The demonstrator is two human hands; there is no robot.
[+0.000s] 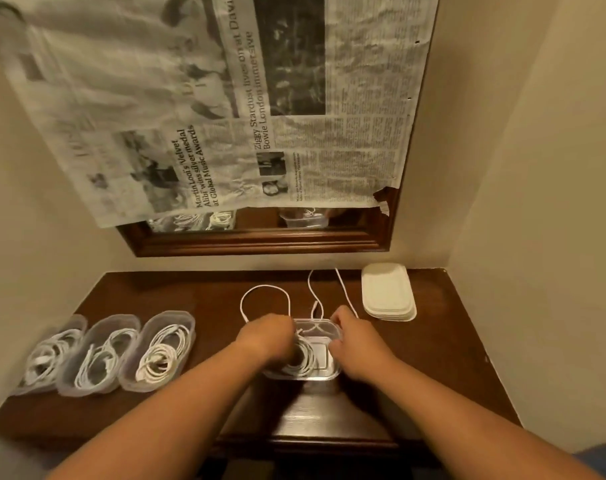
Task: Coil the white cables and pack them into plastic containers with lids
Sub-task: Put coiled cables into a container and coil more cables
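i am at the packing step: my left hand (268, 332) presses the white cable (299, 358) coil into the open container (331, 374) mid-desk, right hand (351, 336) gripping its rim; next, tuck in the loose tail.

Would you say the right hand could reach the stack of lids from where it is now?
Probably yes: the stack of lids lies just beyond the right hand on its own side, with only bare table and a loose cable between.
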